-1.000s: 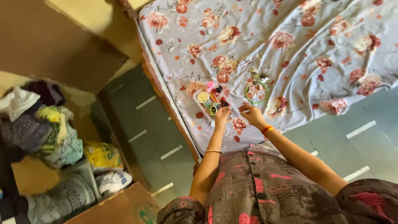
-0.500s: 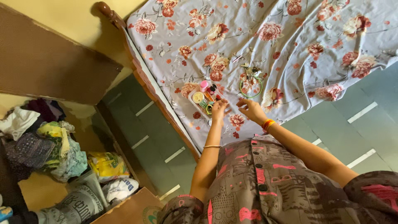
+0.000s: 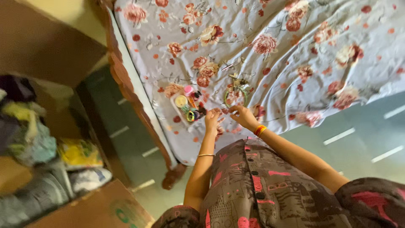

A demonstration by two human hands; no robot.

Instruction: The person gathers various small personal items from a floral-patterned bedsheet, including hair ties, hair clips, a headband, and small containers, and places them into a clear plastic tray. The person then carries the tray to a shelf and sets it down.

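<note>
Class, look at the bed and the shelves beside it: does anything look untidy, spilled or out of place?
Nothing looks spilled or broken. The clothes on the shelves at the left are heaped rather than folded. The bedsheet is wrinkled. The small pots sit grouped beside both hands.

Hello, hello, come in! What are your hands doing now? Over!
Left hand and right hand close together over the floral bedsheet. Whether fingers hold anything, cannot tell. Small colourful pots beside left hand; green hoop just beyond. Nothing blocking.
</note>
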